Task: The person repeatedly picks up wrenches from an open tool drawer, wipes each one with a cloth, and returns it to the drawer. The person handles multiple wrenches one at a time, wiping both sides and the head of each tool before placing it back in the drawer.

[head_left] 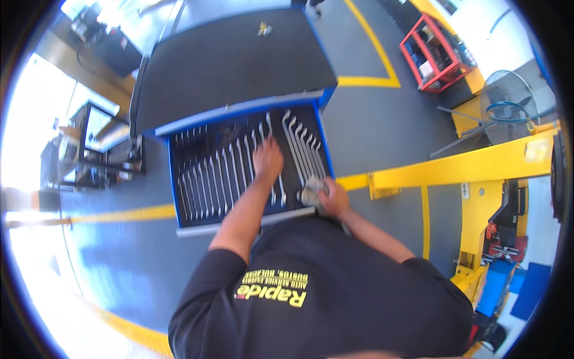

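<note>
Wrenches (229,173) ranked in pulled-out drawer (197,231), mostly laid out already; left hand (268,160) over long row's right end, grip can't tell; right hand (336,196) clutching crumpled rag (312,190); drawer not yet closed, work remaining unclear.

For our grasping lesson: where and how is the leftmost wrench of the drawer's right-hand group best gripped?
Probably mid-shank, from above: the leftmost wrench lies lengthwise in the drawer, slim and straight. The gap on its left leaves room; similar wrenches crowd its right, the held cloth its near end.
</note>
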`<state>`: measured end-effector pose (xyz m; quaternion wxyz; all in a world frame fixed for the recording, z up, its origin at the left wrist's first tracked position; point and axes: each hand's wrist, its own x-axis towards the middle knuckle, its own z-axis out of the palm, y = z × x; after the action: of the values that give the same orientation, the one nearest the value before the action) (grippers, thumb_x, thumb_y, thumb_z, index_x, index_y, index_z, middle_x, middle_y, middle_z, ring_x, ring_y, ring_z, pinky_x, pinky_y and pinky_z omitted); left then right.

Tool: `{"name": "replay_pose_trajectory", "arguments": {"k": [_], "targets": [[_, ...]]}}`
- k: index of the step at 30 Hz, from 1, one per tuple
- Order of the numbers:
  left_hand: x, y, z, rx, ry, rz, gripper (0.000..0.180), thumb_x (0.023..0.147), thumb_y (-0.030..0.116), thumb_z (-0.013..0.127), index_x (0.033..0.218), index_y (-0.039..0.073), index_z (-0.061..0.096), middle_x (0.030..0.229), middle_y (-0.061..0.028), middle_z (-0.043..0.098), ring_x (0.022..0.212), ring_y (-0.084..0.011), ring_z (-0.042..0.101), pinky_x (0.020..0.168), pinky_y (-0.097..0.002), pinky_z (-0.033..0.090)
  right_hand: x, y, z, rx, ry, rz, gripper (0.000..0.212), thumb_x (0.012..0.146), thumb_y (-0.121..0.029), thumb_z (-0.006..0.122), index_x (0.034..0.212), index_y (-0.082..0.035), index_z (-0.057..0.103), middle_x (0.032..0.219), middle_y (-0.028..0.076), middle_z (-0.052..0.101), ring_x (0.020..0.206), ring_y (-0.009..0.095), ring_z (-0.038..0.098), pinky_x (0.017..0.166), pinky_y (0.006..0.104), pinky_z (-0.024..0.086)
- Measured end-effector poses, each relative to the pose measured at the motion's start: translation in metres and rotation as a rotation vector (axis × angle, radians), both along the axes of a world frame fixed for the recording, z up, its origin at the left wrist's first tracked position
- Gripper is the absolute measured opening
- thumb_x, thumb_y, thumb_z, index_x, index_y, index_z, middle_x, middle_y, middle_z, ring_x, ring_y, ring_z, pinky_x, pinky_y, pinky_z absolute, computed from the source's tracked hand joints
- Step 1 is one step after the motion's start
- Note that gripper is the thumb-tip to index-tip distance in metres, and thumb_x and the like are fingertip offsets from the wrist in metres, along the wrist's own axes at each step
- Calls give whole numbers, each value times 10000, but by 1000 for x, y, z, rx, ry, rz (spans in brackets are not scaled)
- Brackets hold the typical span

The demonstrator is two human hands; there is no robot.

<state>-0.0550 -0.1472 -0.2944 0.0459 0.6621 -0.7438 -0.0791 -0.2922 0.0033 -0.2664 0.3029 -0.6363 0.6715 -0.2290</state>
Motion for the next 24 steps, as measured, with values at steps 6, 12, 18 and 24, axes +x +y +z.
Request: {"name": "replay_pose_trajectory", "arguments": {"k": [6,12,18,24], "targets": [[36,36,38,94,287,-85,800,845,428,812,1497,51,540,1417,-158,537,1353,-363,497,1126,-510,431,1,-10,-6,-141,-81,47,270,896,-192,702,1112,-34,677,989,225,736,942,443,712,815,468,568],[73,103,44,174,278,-195,1199,610,541,959,1607,141,426,1693,-100,296,1575,-359,240,1251,-563,238,5,-12,-10,-155,-68,31,272,894,-208,703,1113,-48,677,991,222,727,949,451,698,825,496,562],[70,106,25,213,126,-244,1345,603,745,878,1663,149,305,1722,-148,219,1616,-358,129,1274,-567,158,6,-19,-10,-131,-95,30,258,901,-200,700,1104,-42,677,980,217,731,935,443,702,813,484,560],[73,113,12,129,157,-285,1266,659,755,836,1656,165,326,1732,-149,204,1619,-374,114,1275,-597,116,6,-16,-16,-156,-45,19,259,906,-216,699,1103,-49,677,981,219,732,930,449,703,797,496,563]]}}
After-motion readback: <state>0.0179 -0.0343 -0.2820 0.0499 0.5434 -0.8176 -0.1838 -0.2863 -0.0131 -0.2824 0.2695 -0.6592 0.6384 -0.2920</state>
